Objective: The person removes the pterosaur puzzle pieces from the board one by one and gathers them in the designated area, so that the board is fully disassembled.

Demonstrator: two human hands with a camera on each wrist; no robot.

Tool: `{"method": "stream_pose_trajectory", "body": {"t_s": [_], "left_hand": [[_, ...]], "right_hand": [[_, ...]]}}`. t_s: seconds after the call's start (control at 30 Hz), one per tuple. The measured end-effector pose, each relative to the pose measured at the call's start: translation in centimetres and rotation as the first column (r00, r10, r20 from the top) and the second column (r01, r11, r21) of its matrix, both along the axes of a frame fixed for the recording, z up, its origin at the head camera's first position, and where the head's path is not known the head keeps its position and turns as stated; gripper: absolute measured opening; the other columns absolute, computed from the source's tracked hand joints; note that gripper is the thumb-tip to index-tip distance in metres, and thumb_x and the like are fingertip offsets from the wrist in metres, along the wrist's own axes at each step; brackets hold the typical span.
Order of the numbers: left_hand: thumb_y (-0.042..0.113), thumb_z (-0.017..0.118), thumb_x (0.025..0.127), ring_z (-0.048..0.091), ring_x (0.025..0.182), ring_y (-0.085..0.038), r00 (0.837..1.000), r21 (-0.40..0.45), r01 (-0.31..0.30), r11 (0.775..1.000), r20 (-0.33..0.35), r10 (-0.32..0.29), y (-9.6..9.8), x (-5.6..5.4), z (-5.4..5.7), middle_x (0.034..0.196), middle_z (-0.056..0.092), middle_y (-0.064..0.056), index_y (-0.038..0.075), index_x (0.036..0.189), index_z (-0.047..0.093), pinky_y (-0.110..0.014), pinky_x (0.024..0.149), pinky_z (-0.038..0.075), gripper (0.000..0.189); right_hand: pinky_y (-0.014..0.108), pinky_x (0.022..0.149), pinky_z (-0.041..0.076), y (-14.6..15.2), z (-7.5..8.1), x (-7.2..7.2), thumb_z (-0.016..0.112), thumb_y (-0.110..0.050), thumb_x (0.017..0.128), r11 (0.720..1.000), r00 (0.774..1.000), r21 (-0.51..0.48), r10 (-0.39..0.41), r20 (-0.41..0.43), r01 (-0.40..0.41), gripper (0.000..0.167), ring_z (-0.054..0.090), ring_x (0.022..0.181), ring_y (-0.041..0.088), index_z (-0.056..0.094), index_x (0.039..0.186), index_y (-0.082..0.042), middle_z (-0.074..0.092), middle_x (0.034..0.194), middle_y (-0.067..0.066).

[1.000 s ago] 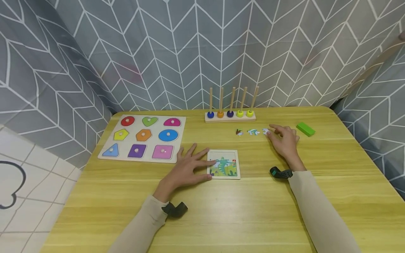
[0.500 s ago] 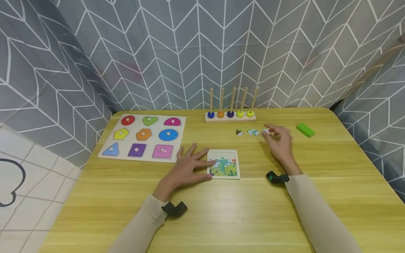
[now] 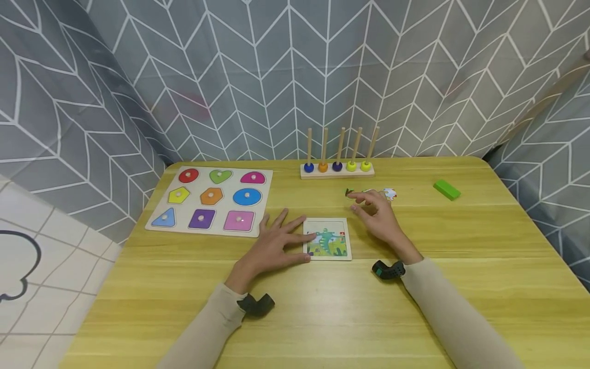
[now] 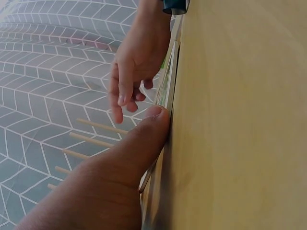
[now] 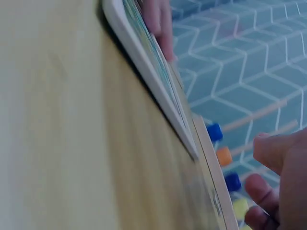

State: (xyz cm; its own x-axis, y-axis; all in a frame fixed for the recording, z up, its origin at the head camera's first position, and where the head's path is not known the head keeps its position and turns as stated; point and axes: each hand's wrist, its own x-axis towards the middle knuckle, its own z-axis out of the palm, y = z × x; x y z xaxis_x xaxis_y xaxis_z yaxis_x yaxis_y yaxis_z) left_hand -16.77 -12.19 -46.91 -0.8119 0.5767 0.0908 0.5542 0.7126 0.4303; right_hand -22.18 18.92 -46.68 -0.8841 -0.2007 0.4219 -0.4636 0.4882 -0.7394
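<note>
My left hand [image 3: 276,246] lies with fingers spread, its fingertips resting on the left side of a small framed jigsaw puzzle [image 3: 328,243] with a green dinosaur-like picture. Beyond the puzzle's upper right corner, my right hand [image 3: 381,218] hovers with thumb and index apart and nothing visible between them. Past its fingers lie loose jigsaw pieces: a white-and-blue piece [image 3: 390,193] on the right and a dark-green one [image 3: 349,192] on the left, partly covered by the hand. Another piece between them is mostly hidden. The left wrist view shows the right hand [image 4: 139,57] with loosely bent fingers.
At the back stands a wooden peg stacker [image 3: 337,174] with one bead on each upright peg. A shape peg board [image 3: 216,205] with coloured pieces lies at the left. A green block [image 3: 446,189] sits at the far right. A patterned curtain [image 3: 295,77] hangs behind the table.
My right hand has moved left from the rightmost loose jigsaw piece, leaving that piece on the table and now covering the middle one. My left hand has stayed on the framed puzzle.
</note>
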Motion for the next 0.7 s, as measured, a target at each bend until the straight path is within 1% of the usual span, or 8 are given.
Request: {"method": "stream_pose_trajectory", "body": {"t_s": [0.07, 0.17, 0.3, 0.4, 0.47, 0.57, 0.7], "left_hand": [[0.066, 0.061, 0.091, 0.007, 0.16, -0.039, 1.0, -0.006, -0.003, 1.0, -0.002, 0.003, 0.0, 0.0, 0.0, 0.168, 0.03, 0.008, 0.047, 0.142, 0.056, -0.073, 0.119, -0.005, 0.055], [0.066, 0.062, 0.091, 0.007, 0.159, -0.04, 1.0, -0.006, -0.003, 1.0, -0.006, 0.003, -0.1, 0.0, 0.0, 0.168, 0.031, 0.007, 0.046, 0.142, 0.056, -0.073, 0.119, -0.004, 0.055], [0.065, 0.062, 0.091, 0.008, 0.159, -0.04, 1.0, -0.003, -0.004, 1.0, -0.009, 0.004, -0.2, 0.0, 0.0, 0.167, 0.032, 0.007, 0.045, 0.141, 0.057, -0.074, 0.118, -0.004, 0.055], [0.066, 0.062, 0.091, 0.007, 0.159, -0.04, 1.0, -0.004, -0.002, 1.0, -0.011, 0.002, -0.2, 0.0, 0.0, 0.167, 0.032, 0.007, 0.045, 0.142, 0.056, -0.074, 0.118, -0.004, 0.055], [0.066, 0.062, 0.091, 0.008, 0.159, -0.041, 1.0, -0.002, 0.0, 1.0, -0.014, 0.0, -0.1, 0.1, 0.0, 0.167, 0.032, 0.007, 0.045, 0.141, 0.057, -0.074, 0.119, -0.004, 0.055], [0.066, 0.062, 0.091, 0.008, 0.159, -0.04, 1.0, -0.002, 0.001, 1.0, -0.015, -0.001, 0.0, 0.0, 0.0, 0.167, 0.032, 0.007, 0.044, 0.142, 0.056, -0.074, 0.119, -0.004, 0.055], [0.066, 0.062, 0.091, 0.008, 0.159, -0.04, 1.0, -0.002, 0.003, 1.0, -0.013, -0.003, 0.0, -0.1, 0.0, 0.167, 0.032, 0.007, 0.044, 0.142, 0.057, -0.074, 0.119, -0.004, 0.056]], "right_hand": [[0.038, 0.086, 0.036, -0.8, 0.0, 0.3, 0.069, -0.006, 0.096, 0.998, 0.998, 0.015, 0.064, 0.01, -0.065, 0.026, 0.05, 0.101, 0.027, 0.073, 0.121, -0.005, 0.068, 0.104, 0.016], [0.036, 0.083, 0.037, -2.0, -0.1, 0.9, 0.068, -0.006, 0.096, 0.988, 0.988, 0.036, 0.151, 0.023, -0.152, 0.023, 0.049, 0.097, 0.025, 0.074, 0.119, -0.006, 0.069, 0.105, 0.013], [0.035, 0.078, 0.035, -3.4, -0.1, 1.8, 0.066, -0.007, 0.098, 0.961, 0.963, 0.064, 0.265, 0.055, -0.268, 0.022, 0.046, 0.089, 0.022, 0.074, 0.118, -0.008, 0.068, 0.102, 0.008], [0.035, 0.081, 0.032, -4.2, -0.2, 2.3, 0.066, -0.007, 0.098, 0.938, 0.943, 0.101, 0.323, 0.081, -0.33, 0.023, 0.047, 0.089, 0.018, 0.074, 0.119, -0.01, 0.068, 0.101, 0.004], [0.036, 0.081, 0.029, -4.5, -0.2, 2.5, 0.067, -0.008, 0.097, 0.929, 0.939, 0.136, 0.334, 0.087, -0.343, 0.023, 0.047, 0.088, 0.017, 0.074, 0.118, -0.012, 0.068, 0.101, 0.002], [0.037, 0.08, 0.024, -4.8, -0.3, 2.7, 0.071, -0.011, 0.095, 0.923, 0.944, 0.203, 0.316, 0.092, -0.328, 0.024, 0.046, 0.088, 0.015, 0.075, 0.118, -0.016, 0.069, 0.103, 0.001], [0.036, 0.079, 0.022, -5.0, -0.2, 2.9, 0.072, -0.016, 0.095, 0.908, 0.951, 0.281, 0.294, 0.1, -0.31, 0.025, 0.044, 0.092, 0.015, 0.075, 0.12, -0.018, 0.067, 0.107, 0.001]]}}
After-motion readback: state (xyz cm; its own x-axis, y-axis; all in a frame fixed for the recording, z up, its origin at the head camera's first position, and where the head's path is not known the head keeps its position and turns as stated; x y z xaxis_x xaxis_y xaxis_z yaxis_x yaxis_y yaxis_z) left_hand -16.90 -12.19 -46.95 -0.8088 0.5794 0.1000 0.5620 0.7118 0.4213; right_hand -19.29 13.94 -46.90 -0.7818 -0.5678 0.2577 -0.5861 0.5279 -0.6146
